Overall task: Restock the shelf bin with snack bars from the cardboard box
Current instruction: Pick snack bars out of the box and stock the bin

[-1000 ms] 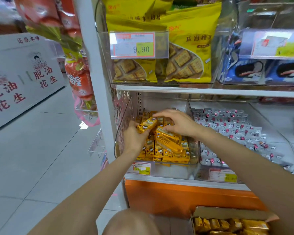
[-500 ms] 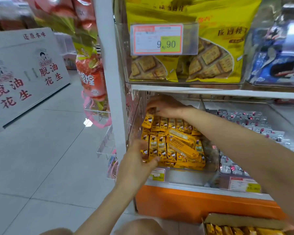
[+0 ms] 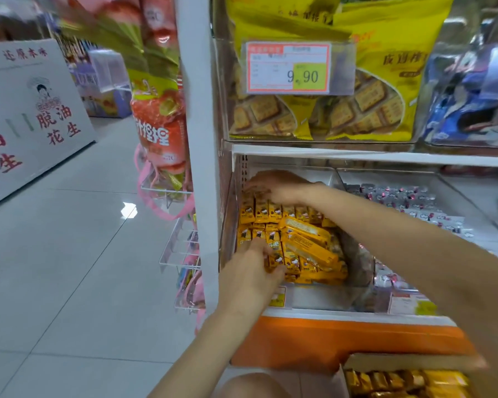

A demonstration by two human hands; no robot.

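Here, the clear bin (image 3: 322, 298) on the lower shelf holds rows of yellow bars (image 3: 273, 209), with two longer bars (image 3: 308, 244) lying loose across them. The left hand (image 3: 249, 278) rests at the bin's 7 o'clock, fingers spread flat on the front row, gripping nothing. The right hand (image 3: 276, 186) lies at 11 o'clock, palm down over the back row; whether it grips a bar I cannot tell. A price tag (image 3: 288, 67) fronts biscuit bags (image 3: 368, 104) above. The box (image 3: 408, 364) at 5 o'clock holds more bars.
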